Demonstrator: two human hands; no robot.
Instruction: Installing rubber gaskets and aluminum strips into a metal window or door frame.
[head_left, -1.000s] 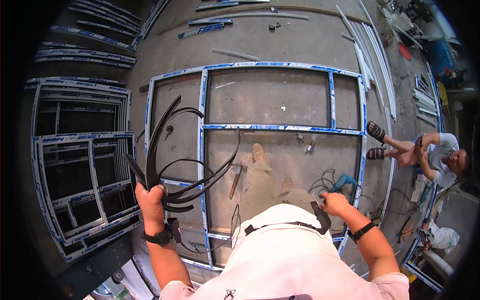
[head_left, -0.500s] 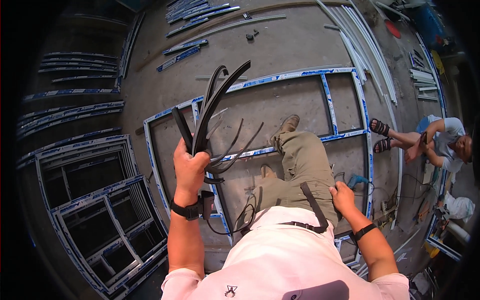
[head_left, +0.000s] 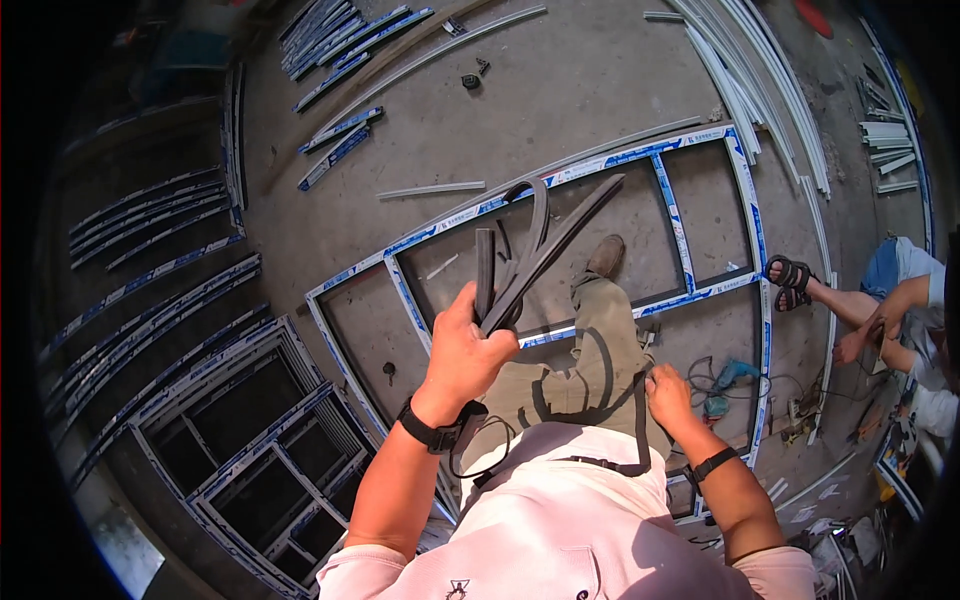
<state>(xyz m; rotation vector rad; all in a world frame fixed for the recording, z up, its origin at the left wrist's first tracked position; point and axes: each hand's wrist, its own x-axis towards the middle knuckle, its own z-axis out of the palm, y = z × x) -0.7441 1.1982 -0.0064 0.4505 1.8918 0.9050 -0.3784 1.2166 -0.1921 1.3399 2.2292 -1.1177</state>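
A bundle of black rubber sealing strips [head_left: 548, 258] is gripped in my left hand [head_left: 466, 352], with ends sticking up past the fist and others hanging over my trousers. My right hand [head_left: 672, 396] is closed, close to my right thigh. A small dark thing shows just above its fingers, and I cannot make out what it is or whether the hand holds it. Below both hands, a large white window frame [head_left: 672, 292] with blue protective film lies flat on the floor; I stand amid its bars.
Stacked window frames [head_left: 215, 478] lie at left, below rows of filmed profiles [head_left: 150, 215]. Long white profiles [head_left: 770, 85] stretch along the far right. A teal power tool [head_left: 738, 372] with a cable lies near the frame's right side. A person in sandals [head_left: 790, 275] sits at right.
My left hand has moved right and a little nearer the middle, carrying the strips. The strips now lean rightward. My right hand has shifted slightly left, and the whole view has turned a little.
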